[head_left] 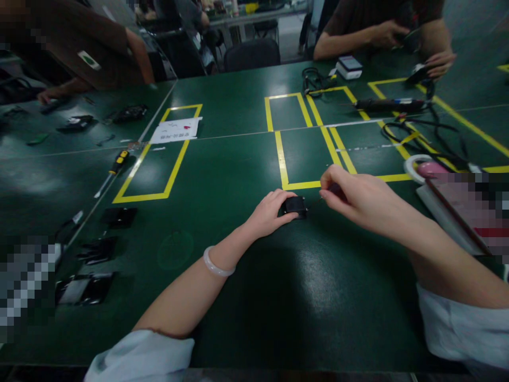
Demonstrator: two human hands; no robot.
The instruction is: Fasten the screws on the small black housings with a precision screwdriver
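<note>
While the left hand (274,213) bends its thumb and fingers around a small black block (296,206) mid-frame, maybe to keep it still, the right hand (350,193) pinches a dark thing (336,189) just right of it. Above, yellow tape (280,159) marks boxes on the green table (234,164).

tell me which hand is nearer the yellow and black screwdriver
Left. The left hand, holding the small black part, is to the right of the screwdriver and nearer the person; the right hand is farther right, past that part.
</note>
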